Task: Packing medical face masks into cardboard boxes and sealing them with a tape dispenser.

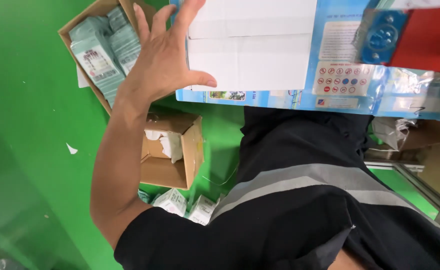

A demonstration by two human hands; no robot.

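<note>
My left hand [162, 62] reaches up with its fingers spread, back of the hand toward me. The thumb and palm rest against the left edge of a large blue-and-white carton [260, 55], on its white flaps. The hand is not closed around anything. My right hand is out of view. My black shirt with a grey reflective stripe [305, 185] fills the lower right.
On the green floor [25, 125], an open cardboard box [87, 15] holds several pale green packets [105, 50]. Below it, a smaller open cardboard box [192, 150] contains white paper. Small white cartons [180, 202] lie near my elbow. At the top right is a red object [430, 40] under clear plastic.
</note>
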